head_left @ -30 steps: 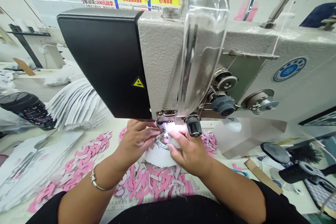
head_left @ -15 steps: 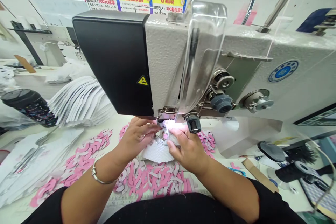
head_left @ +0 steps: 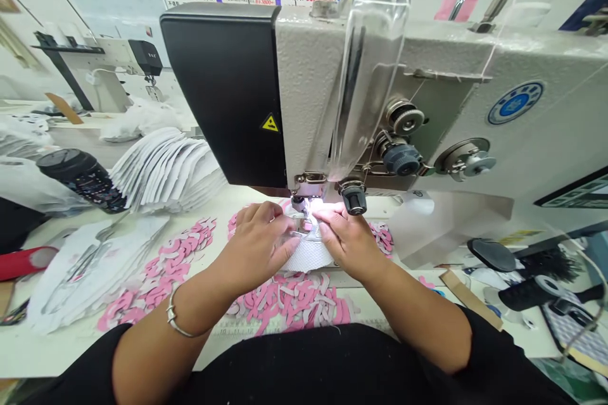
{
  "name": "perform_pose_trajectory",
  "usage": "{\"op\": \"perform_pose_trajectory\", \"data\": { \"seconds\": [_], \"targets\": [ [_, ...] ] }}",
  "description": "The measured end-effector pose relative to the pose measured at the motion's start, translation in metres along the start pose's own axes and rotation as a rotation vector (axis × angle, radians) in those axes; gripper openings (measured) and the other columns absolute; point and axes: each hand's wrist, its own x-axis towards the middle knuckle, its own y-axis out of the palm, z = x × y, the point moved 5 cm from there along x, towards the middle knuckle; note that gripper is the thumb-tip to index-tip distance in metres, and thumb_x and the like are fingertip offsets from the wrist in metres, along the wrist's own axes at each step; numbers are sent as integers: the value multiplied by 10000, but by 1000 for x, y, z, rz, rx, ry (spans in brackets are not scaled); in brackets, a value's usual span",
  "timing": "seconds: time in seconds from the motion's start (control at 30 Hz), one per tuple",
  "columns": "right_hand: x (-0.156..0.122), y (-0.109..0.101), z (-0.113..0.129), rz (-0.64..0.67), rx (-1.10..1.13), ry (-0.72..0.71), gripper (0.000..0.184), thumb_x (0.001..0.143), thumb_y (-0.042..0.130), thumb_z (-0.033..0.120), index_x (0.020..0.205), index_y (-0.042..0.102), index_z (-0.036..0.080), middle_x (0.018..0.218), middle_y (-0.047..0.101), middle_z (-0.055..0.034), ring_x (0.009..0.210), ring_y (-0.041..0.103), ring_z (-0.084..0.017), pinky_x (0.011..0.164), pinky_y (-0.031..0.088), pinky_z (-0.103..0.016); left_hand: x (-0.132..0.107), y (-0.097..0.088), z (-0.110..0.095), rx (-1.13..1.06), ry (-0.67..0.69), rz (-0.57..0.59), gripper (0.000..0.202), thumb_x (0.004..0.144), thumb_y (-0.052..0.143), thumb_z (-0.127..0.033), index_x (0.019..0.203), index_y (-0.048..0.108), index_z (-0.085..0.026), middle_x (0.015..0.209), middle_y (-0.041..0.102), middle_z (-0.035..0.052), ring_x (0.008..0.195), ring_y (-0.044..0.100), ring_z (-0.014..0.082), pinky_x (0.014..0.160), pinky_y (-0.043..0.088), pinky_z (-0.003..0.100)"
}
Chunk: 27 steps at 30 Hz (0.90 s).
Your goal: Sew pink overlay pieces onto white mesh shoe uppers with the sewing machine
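Observation:
A white textured fabric piece (head_left: 308, 257) lies under the lit needle area of the sewing machine (head_left: 304, 101). A small pink patch (head_left: 308, 226) shows on it beside the presser foot. My left hand (head_left: 266, 237) grips the fabric's left side, fingers bent and the thumb lying on top. On the other side my right hand (head_left: 349, 237) holds the fabric, thumb and forefinger close to the needle. The fingers partly hide the fabric's edges, and glare blurs the needle tip.
Loose pink and white cut pieces (head_left: 294, 304) lie in front of and beside the machine. Stacked white panels (head_left: 166, 168) and a black tumbler (head_left: 80, 177) stand left. Scissors (head_left: 90, 253) rest on white sheets. A black thread spool (head_left: 529, 300) is at right.
My left hand has come down over the fabric's left side, its thumb now on top. The fabric has turned slightly and sits further right. The whole view has shifted a little.

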Motion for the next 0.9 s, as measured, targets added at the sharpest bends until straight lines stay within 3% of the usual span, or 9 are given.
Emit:
{"op": "perform_pose_trajectory", "data": {
  "seconds": [0.1, 0.17, 0.23, 0.3, 0.37, 0.43, 0.6, 0.77, 0.9],
  "targets": [
    [0, -4, -9, 20, 76, 6, 282, 983, 475, 293, 1174, 676, 245, 1090, 611, -78, 1068, 591, -229, 941, 513, -419, 4, -2, 2, -167, -130, 166, 316, 914, 506, -482, 867, 640, -199, 912, 597, 65, 898, 540, 267, 832, 417, 449],
    [-5, -9, -17, -51, 134, 12, 257, 979, 493, 311, 1159, 670, 266, 1107, 609, -59, 1083, 586, -218, 947, 504, -409, 1, 2, 6, -336, -295, 281, 353, 897, 511, -535, 800, 602, -208, 745, 571, 18, 741, 541, 224, 689, 421, 370],
    [-13, -18, -29, -208, 184, 68, 235, 975, 501, 325, 1150, 650, 274, 1142, 595, -54, 1092, 578, -213, 950, 498, -406, -4, 9, 10, -561, -496, 297, 374, 862, 546, -579, 785, 579, -215, 685, 550, -7, 655, 529, 194, 594, 401, 313],
    [-23, -25, -42, -312, 187, 158, 229, 972, 501, 343, 1152, 623, 272, 1168, 586, -59, 1082, 574, -211, 934, 500, -396, -8, 16, 11, -838, -646, 228, 357, 832, 596, -568, 796, 561, -215, 668, 549, -21, 610, 523, 170, 551, 395, 279],
    [-28, -25, -58, -227, 75, 301, 258, 986, 454, 360, 1181, 594, 267, 1194, 587, -64, 1076, 570, -205, 922, 493, -372, -10, 26, 5, -1130, -716, 183, 307, 809, 651, -503, 830, 551, -213, 688, 588, -20, 605, 548, 159, 560, 422, 269],
    [-32, -21, -79, 0, -95, 457, 284, 1001, 394, 347, 1190, 589, 265, 1171, 613, -58, 1042, 580, -194, 893, 478, -340, -10, 33, -3, -1325, -743, 173, 282, 783, 695, -435, 884, 559, -210, 740, 641, -6, 645, 593, 163, 595, 456, 271],
    [-40, 0, -126, 345, -237, 624, 159, 913, 543, 292, 944, 688, 235, 971, 663, -47, 842, 609, -191, 710, 430, -293, -8, 38, -9, -1376, -788, 110, 320, 749, 729, -378, 973, 581, -203, 812, 691, 12, 746, 651, 186, 656, 491, 274],
    [-41, 33, -147, 443, -339, 603, 261, 908, 568, 263, 1151, 658, 238, 1177, 600, -100, 1076, 568, -244, 814, 413, -314, -9, 41, -9, -1386, -778, 106, 366, 758, 721, -390, 1032, 566, -204, 850, 701, 23, 755, 669, 203, 678, 514, 308],
    [-38, 47, -151, 495, -355, 528, 173, 921, 552, 204, 1038, 679, 189, 1141, 611, -89, 1104, 545, -222, 905, 399, -329, -9, 34, -15, -1352, -776, 106, 387, 767, 682, -417, 1058, 534, -208, 911, 719, 50, 831, 690, 235, 711, 533, 345]
  ]
}}
